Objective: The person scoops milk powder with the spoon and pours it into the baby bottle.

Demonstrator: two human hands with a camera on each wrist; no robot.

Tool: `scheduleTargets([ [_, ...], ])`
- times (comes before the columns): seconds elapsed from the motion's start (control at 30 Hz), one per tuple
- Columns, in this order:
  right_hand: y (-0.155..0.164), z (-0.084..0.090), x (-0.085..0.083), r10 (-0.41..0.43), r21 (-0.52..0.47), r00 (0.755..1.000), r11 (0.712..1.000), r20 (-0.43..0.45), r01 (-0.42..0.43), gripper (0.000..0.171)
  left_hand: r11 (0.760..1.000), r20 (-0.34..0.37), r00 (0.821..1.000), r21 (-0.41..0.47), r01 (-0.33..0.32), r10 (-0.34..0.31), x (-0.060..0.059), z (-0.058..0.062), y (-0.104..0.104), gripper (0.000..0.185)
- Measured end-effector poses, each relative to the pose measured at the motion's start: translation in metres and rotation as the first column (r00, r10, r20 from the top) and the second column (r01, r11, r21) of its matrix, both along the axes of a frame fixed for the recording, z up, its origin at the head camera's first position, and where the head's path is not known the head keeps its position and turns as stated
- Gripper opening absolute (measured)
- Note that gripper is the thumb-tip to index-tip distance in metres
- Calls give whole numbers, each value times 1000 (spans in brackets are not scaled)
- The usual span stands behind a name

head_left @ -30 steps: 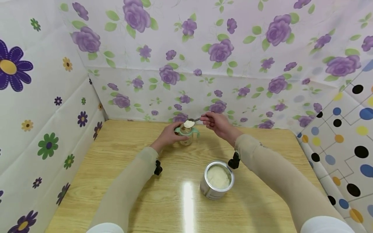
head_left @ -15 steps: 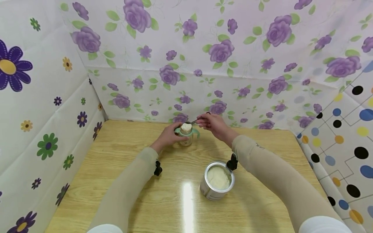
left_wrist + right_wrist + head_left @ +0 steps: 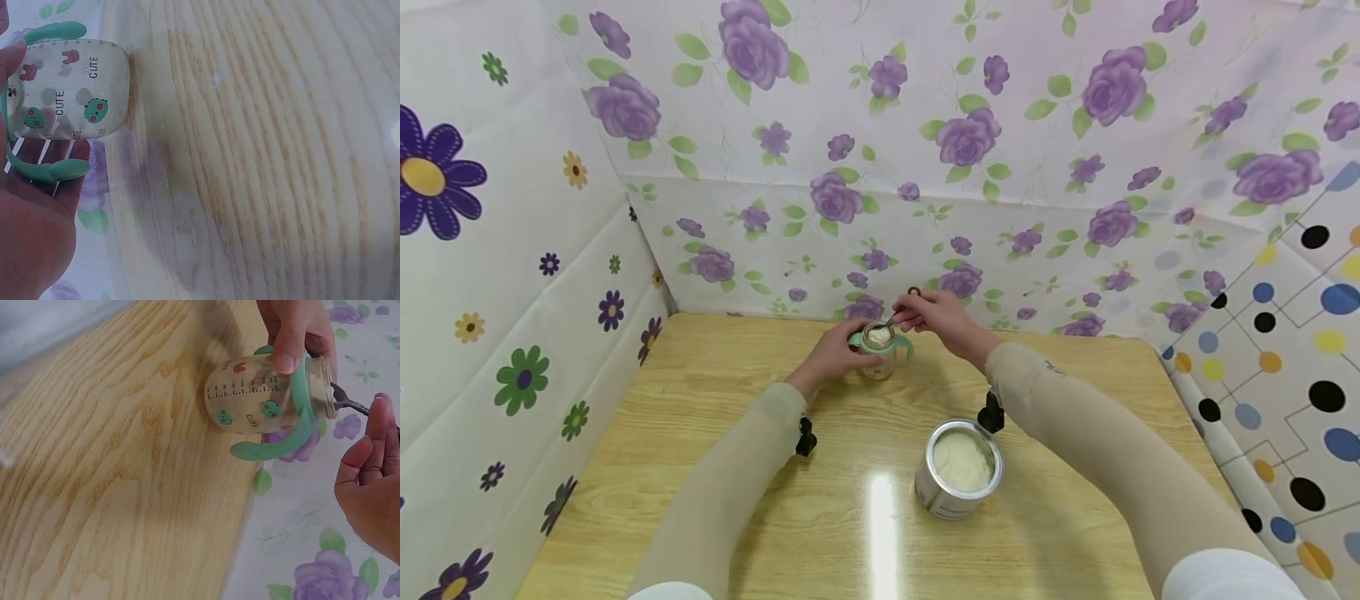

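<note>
A clear baby bottle [image 3: 880, 363] with green side handles and printed cartoon faces stands at the far edge of the table. My left hand [image 3: 838, 352] grips it around the neck, thumb in front, as the left wrist view also shows the bottle [image 3: 75, 90]. My right hand [image 3: 946, 320] pinches the handle of a dark metal spoon [image 3: 354, 405], which slants down with its bowl in the bottle's mouth. White powder shows at the opening in the head view. An open tin [image 3: 955, 501] filled with pale powder stands nearer, to the right.
The wooden table [image 3: 760, 517] carries a bright glare streak at its front middle. A flowered cloth wall [image 3: 737, 150] rises right behind the bottle, and patterned cloth walls stand on both sides.
My right hand moved a little left and tipped the spoon from nearly level to steep, its bowl dropping into the bottle's mouth with the powder. The left hand and the tin stayed put.
</note>
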State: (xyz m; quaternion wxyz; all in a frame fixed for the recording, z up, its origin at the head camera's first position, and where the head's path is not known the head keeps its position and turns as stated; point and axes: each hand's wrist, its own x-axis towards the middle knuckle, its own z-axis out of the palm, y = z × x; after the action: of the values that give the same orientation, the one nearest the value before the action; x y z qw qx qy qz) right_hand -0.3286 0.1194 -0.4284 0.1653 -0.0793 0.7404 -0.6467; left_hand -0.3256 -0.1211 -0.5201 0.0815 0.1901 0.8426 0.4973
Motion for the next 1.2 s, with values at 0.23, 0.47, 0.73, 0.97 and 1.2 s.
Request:
scheduleTargets([
  [0.23, -6, -2, -1, 23, 88, 995, 996, -97, -14, 32, 1000, 2, 1000, 0, 4, -4, 3, 1, 1, 71],
  [0.47, -6, -8, 1, 108, 204, 961, 977, -256, -56, 34, 1000, -4, 1000, 2, 12, -12, 2, -2, 0, 70],
  [0.73, -3, -2, 8, 223, 356, 905, 931, -361, -87, 24, 1000, -14, 1000, 11, 19, -19, 1, -3, -1, 68],
  [0.97, 0, 1, 10, 304, 426, 884, 894, -354, -137, 26, 1000, -18, 1000, 12, 10, -9, 2, -1, -1, 66],
  [1.2, -1, 8, 10, 358, 476, 859, 865, -366, -158, 26, 1000, -14, 1000, 14, 11, -11, 3, 0, -1, 65],
])
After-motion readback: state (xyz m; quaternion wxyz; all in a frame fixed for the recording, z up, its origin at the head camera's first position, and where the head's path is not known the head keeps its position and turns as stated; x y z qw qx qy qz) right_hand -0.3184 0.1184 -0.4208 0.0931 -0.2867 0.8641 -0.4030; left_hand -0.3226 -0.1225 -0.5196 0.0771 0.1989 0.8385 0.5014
